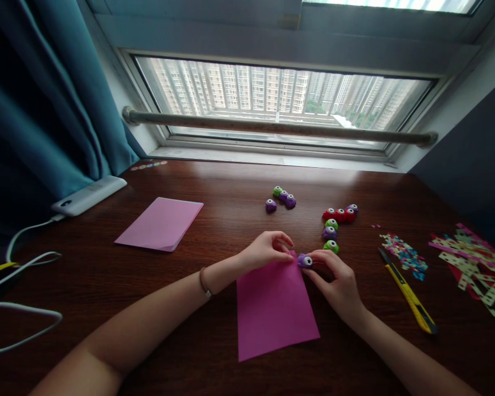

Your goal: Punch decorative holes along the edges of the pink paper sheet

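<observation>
A magenta sheet of paper lies in front of me on the brown table. At its top edge, my left hand has its fingers closed in a pinch on the paper near the right corner. My right hand grips a small purple craft punch between thumb and fingers, with a dark star shape on its white round top. The punch sits right at the paper's top right corner; whether the sheet is inside its slot I cannot tell. Just beyond the right hand stands a green punch.
More punches in red, purple and green stand farther back. To the right lie a yellow utility knife, tiny paper cut-outs and punched strips. Pink paper, a white device and its cable are left.
</observation>
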`<state>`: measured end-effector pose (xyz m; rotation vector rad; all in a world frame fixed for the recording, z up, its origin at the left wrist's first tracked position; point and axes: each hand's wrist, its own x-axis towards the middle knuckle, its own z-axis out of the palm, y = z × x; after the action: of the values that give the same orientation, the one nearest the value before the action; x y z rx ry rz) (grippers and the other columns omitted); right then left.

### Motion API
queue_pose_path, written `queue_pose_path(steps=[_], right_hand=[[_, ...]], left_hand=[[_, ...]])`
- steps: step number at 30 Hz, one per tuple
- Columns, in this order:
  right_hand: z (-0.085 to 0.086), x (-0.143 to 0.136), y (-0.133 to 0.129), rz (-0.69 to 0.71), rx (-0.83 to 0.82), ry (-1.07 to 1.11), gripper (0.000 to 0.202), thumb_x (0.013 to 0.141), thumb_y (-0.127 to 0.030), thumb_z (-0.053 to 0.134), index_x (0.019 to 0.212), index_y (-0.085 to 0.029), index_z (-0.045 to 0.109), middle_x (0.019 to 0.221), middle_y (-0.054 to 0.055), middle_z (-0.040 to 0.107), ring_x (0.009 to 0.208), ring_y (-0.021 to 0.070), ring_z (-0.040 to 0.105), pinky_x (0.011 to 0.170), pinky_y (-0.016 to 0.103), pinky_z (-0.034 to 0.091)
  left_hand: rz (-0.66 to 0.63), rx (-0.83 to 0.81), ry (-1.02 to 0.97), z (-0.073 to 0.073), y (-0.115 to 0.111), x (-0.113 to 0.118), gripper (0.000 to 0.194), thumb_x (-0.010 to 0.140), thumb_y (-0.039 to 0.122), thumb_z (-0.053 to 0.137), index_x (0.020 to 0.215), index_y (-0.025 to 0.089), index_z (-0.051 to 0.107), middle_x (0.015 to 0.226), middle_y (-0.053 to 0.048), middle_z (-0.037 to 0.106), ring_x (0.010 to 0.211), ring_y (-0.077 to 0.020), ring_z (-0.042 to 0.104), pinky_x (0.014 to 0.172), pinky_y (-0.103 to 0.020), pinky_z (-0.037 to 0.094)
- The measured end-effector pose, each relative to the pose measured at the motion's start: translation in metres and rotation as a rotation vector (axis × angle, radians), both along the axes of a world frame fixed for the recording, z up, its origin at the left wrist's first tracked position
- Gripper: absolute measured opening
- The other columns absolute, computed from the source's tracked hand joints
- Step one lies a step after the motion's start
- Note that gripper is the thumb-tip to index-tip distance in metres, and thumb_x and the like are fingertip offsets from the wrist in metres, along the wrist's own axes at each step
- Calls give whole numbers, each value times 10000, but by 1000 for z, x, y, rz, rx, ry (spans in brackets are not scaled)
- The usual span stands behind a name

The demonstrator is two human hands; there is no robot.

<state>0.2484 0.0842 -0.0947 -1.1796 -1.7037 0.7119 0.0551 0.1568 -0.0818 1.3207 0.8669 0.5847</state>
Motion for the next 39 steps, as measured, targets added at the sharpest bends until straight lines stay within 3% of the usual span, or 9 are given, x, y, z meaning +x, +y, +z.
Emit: queue_pose_path(steps=[10, 16, 20, 27, 30, 33, 36, 39], right_hand=[[3, 2, 0, 53, 54, -106, 178, 776, -207, 614, 952, -207, 588, 933, 51, 566, 844, 164, 580, 733, 289, 542], [1, 2, 0, 73, 172, -196, 257, 796, -147, 577, 1038, -232, 579, 1003, 44, 582, 941, 166, 567, 827, 297, 497], [-1, 3, 0, 82, 156, -195, 281, 798, -145, 580, 1064, -235, 571, 1017, 42, 576, 951, 156, 565, 828, 282, 498], [2, 2, -2, 187, 124, -242, 240, 814, -182, 558, 1049, -230, 571, 993, 53, 586, 929, 175, 575, 807, 301, 509], [2, 1, -1, 192, 116, -256, 229, 820, -191, 552, 1045, -226, 572, 986, 54, 588, 922, 175, 576, 808, 302, 507], [0, 2, -1, 160, 117, -257, 228, 812, -196, 566, 1038, -223, 571, 984, 54, 588, 916, 176, 572, 809, 309, 502], [-1, 3, 0, 141, 88, -262, 216, 798, -199, 588, 1013, -219, 578, 967, 53, 590, 907, 178, 567, 808, 316, 495], [-1, 2, 0, 149, 54, -255, 199, 787, -206, 604, 985, -212, 586, 943, 48, 590, 889, 172, 564, 793, 309, 490]], left_hand=[[4, 55, 14, -4, 2, -1, 293, 624, 208, 683, 879, 113, 576, 711, -29, 629, 652, -144, 579, 622, -258, 422], [-18, 93, 29, -5, 2, -2, 247, 653, 218, 654, 866, 117, 578, 677, -9, 615, 614, -131, 567, 585, -243, 416], [-71, 127, 12, -5, 0, -2, 292, 678, 253, 658, 917, 113, 564, 717, -31, 637, 660, -149, 595, 634, -263, 454], [-109, 329, 118, -9, -7, 0, 236, 768, 195, 611, 979, 140, 519, 836, -46, 670, 771, -160, 627, 726, -270, 482], [-137, 445, 248, 1, -8, 0, 258, 805, 178, 590, 1046, 161, 499, 874, -27, 669, 796, -147, 625, 759, -260, 477], [-99, 590, 483, 24, -18, -3, 281, 822, 212, 588, 1084, 145, 512, 1040, -103, 614, 986, -231, 565, 881, -354, 425], [-65, 673, 783, 48, -43, -7, 211, 767, 147, 632, 927, 16, 592, 1022, -268, 565, 1053, -429, 480, 886, -566, 353], [-77, 674, 993, 53, -78, -5, 533, 675, 210, 738, 1055, -107, 540, 1117, -418, 454, 1051, -545, 425, 818, -670, 336]])
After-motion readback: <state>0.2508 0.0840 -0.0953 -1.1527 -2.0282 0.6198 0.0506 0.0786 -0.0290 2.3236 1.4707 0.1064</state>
